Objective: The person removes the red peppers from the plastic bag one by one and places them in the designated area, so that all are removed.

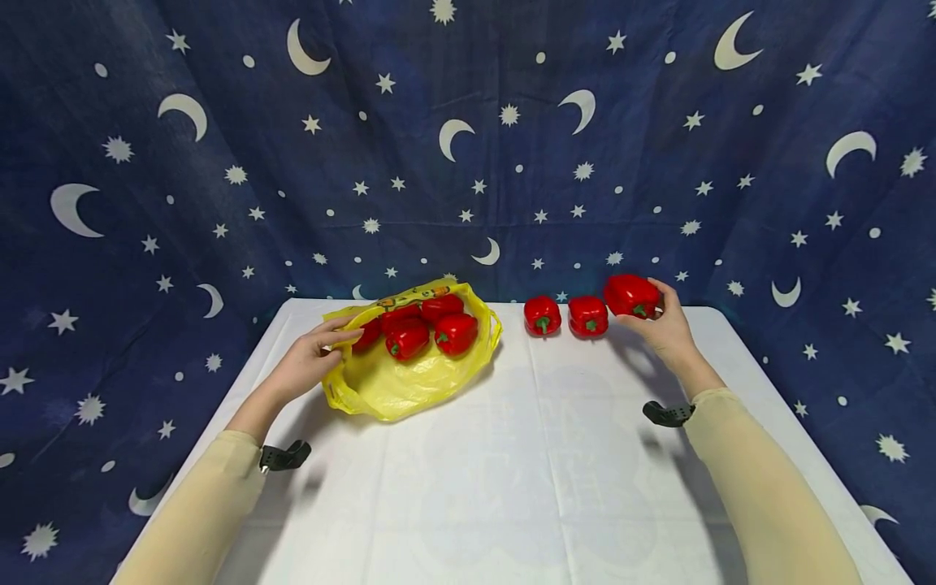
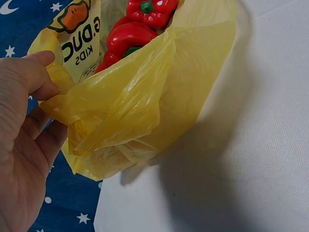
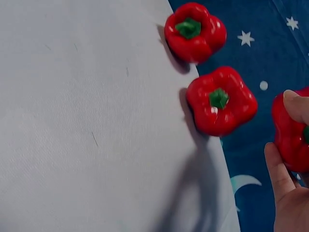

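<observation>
The right hand (image 1: 661,325) pinches a red pepper (image 1: 630,294) near the desk's far edge, just right of two peppers (image 1: 565,316). The left hand (image 1: 316,357) pinches the yellow bag (image 1: 409,378).

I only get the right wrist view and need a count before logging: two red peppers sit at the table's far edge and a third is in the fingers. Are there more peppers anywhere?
Observer: Yes, the thin yellow plastic bag on the white table holds more red bell peppers; at least four show in the head view.
Operator: Is anything holding that bag?
Observer: The left hand pinches its rim between thumb and fingers.
Operator: Is the pepper in the right hand touching the table?
Observer: No, the right hand holds that red pepper raised, just right of the two standing peppers.
</observation>
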The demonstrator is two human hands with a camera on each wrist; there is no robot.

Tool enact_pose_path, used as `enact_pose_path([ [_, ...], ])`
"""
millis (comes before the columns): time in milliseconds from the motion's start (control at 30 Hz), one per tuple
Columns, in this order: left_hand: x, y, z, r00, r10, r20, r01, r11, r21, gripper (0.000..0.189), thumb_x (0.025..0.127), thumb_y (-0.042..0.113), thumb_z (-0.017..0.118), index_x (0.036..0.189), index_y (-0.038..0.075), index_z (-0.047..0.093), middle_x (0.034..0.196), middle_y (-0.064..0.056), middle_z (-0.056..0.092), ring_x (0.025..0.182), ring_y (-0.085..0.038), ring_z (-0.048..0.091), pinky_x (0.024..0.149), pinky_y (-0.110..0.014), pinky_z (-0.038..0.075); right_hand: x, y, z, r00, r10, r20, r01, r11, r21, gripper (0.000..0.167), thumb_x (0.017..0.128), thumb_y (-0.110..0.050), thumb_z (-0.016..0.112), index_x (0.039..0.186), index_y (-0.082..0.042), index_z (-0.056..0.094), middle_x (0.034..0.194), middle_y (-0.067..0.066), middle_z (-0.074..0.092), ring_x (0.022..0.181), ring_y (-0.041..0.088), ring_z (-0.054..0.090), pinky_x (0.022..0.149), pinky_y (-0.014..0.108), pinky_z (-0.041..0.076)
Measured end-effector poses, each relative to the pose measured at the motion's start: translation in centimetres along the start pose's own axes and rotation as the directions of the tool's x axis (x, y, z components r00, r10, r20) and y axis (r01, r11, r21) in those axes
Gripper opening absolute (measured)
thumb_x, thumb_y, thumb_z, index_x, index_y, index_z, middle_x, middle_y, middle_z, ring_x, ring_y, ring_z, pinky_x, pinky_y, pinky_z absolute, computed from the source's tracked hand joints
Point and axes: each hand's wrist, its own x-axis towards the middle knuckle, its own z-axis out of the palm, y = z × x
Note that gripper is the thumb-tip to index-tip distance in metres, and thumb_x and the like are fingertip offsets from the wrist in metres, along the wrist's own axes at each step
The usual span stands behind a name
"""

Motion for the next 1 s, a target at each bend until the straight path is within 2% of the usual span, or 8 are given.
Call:
enact_pose_path([
  [67,0.0,0.0,0.0,1.0,0.003,-0.003,-0.003,1.0,0.003,0.047,0.096,-0.004,0.051,0.139,0.008,0.065,0.159,-0.005,0.042,0.141,-0.03,0.042,0.089,-0.017,0.047,0.2,0.4,-0.2,1.0,0.006,-0.01,-0.006,1.0,-0.001,0.103,0.089,-0.028,0.081,0.164,-0.014,0.012,0.159,0.021,0.029,0.132,0.039,0.038,0.095,0.028,0.051],
  [167,0.0,0.0,0.0,1.0,0.007,-0.007,-0.007,1.0,0.006,0.046,0.096,-0.003,0.052,0.139,0.008,0.065,0.158,-0.004,0.043,0.14,-0.029,0.042,0.088,-0.018,0.047,0.3,0.9,-0.3,1.0,0.021,-0.022,-0.021,1.0,0.005,0.103,0.09,-0.026,0.08,0.164,-0.014,0.01,0.16,0.022,0.027,0.135,0.041,0.037,0.105,0.044,0.047],
  [267,-0.1,0.0,0.0,1.0,0.02,-0.015,-0.02,1.0,0.009,0.046,0.096,-0.003,0.053,0.138,0.008,0.066,0.158,-0.004,0.043,0.139,-0.029,0.043,0.086,-0.019,0.047,0.4,1.4,-0.3,0.999,0.04,-0.037,-0.039,0.999,0.015,0.102,0.091,-0.025,0.079,0.164,-0.013,0.009,0.16,0.023,0.026,0.136,0.042,0.037,0.109,0.052,0.042],
  [400,-0.1,0.0,0.1,0.999,0.037,-0.023,-0.037,0.999,0.011,0.046,0.096,-0.004,0.053,0.138,0.008,0.066,0.157,-0.005,0.044,0.137,-0.029,0.045,0.084,-0.02,0.048,0.5,2.0,-0.3,0.996,0.064,-0.055,-0.064,0.998,0.005,0.103,0.091,-0.027,0.079,0.164,-0.011,0.009,0.161,0.024,0.025,0.138,0.043,0.035,0.111,0.055,0.038],
  [700,-0.1,-0.1,0.1,0.999,0.03,-0.019,-0.029,0.999,0.015,0.045,0.096,-0.002,0.052,0.138,0.009,0.066,0.157,-0.003,0.044,0.137,-0.027,0.045,0.084,-0.023,0.048,0.9,4.0,-0.1,0.989,0.131,-0.068,-0.133,0.991,-0.018,0.104,0.09,-0.025,0.079,0.165,-0.01,0.008,0.164,0.025,0.021,0.146,0.046,0.027,0.115,0.06,0.03],
  [1000,-0.1,0.0,-0.1,1.0,0.012,-0.008,-0.012,1.0,0.005,0.045,0.098,-0.002,0.052,0.139,0.009,0.065,0.158,-0.003,0.043,0.137,-0.027,0.045,0.086,-0.025,0.048,1.2,5.1,0.4,0.987,0.144,-0.072,-0.146,0.989,-0.019,0.102,0.092,-0.019,0.077,0.164,-0.008,0.007,0.166,0.025,0.016,0.15,0.046,0.019,0.115,0.061,0.028],
])
